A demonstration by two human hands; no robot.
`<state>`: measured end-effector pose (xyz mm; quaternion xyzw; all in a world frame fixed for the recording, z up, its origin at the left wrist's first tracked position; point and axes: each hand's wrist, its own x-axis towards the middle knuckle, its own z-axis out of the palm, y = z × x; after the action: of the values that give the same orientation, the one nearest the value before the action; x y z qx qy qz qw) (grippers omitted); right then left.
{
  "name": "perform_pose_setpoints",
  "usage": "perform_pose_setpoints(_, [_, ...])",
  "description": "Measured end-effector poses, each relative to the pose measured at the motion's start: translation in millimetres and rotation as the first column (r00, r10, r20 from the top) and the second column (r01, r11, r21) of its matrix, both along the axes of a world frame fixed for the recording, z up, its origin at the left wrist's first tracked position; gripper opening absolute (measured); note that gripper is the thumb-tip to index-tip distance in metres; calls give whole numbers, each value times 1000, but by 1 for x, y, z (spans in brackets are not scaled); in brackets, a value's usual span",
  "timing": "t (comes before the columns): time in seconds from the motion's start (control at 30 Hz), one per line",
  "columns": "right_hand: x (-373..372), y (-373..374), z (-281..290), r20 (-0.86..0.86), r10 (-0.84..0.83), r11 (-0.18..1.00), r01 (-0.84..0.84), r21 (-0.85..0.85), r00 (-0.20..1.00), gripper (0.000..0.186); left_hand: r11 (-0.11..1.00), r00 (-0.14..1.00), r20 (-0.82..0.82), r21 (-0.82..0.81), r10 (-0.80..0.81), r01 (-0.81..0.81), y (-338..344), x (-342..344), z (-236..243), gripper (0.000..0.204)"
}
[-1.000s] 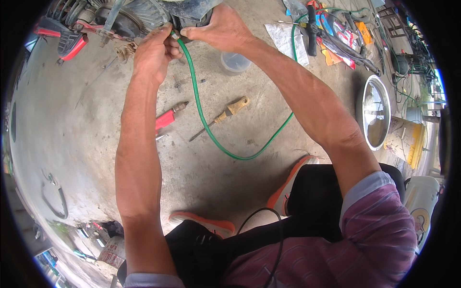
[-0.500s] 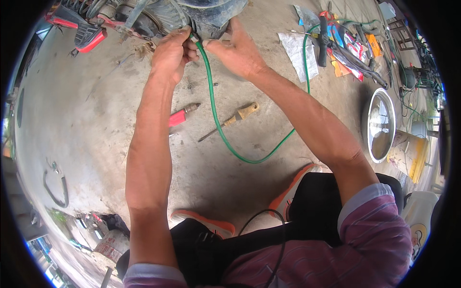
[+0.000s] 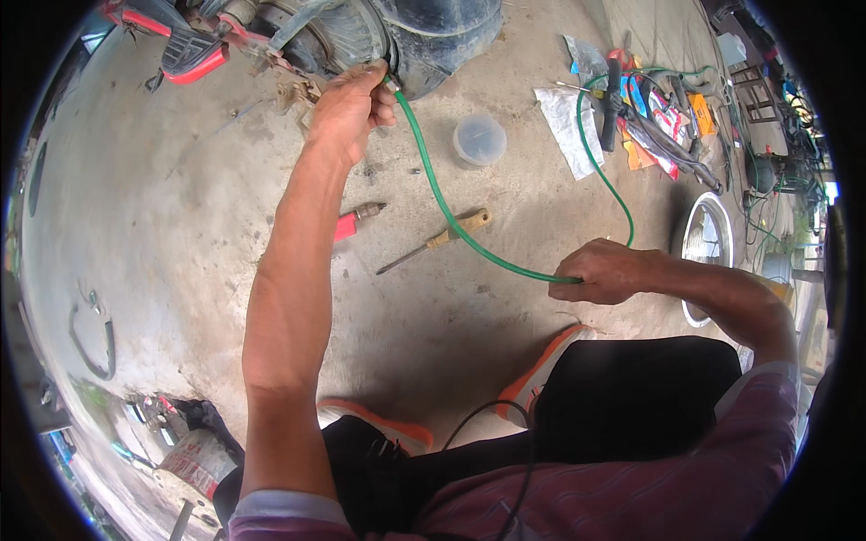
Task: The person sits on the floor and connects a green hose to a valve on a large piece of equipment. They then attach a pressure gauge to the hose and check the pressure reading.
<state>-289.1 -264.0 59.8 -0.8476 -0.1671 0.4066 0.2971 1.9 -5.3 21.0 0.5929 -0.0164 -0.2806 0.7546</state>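
Observation:
My left hand (image 3: 352,110) is closed on the metal-tipped end of a green air hose (image 3: 435,185), right against a dusty wheel (image 3: 352,41) at the top. Beside that wheel bulges dusty black rubber (image 3: 451,41). The exact join between hose end and wheel is hidden by my fingers. Farther right and nearer to me, my right hand (image 3: 603,272) grips the same hose along its length. Between my arms lie a screwdriver (image 3: 446,238) with a yellowish handle and a pink-bodied tool (image 3: 352,222) with a metal nose, partly covered by my left forearm.
A round clear plastic tub (image 3: 479,141) stands beyond the screwdriver. Packets, paper (image 3: 566,131) and tools lie at the far right, near a metal basin (image 3: 706,248). Red-edged black footrests (image 3: 192,59) jut out at upper left. A bucket (image 3: 198,462) stands at lower left.
My right hand has left the wheel and moved right and toward me, taking hold of the hose's middle. The plastic tub has come into sight. My left hand stays at the hose end.

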Motion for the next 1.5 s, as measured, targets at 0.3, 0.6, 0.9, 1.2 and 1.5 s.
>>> perform_pose_setpoints(0.3, [107, -1, 94, -81, -921, 106, 447, 888, 380, 56, 994, 991, -96, -47, 93, -98, 3, -2, -4, 20])
perform_pose_setpoints(0.6, [149, -7, 110, -672, -442, -341, 582, 738, 594, 43, 992, 988, -126, -84, 84, -95, 1, -2, -1, 17])
perform_pose_setpoints(0.9, [181, -22, 11, -517, -835, -83, 885, 457, 189, 46, 997, 996, -64, -40, 62, -65, 0, -4, -7, 17])
perform_pose_setpoints(1.2, [226, -39, -45, -471, -821, 181, 930, 320, 322, 39, 975, 992, -33, 187, 124, -116, -2, -9, 12, 16])
perform_pose_setpoints(1.5, [258, -55, -96, -344, -832, 262, 856, 446, 435, 52, 934, 998, 70, 356, 4, -29, 32, -2, -3, 32])
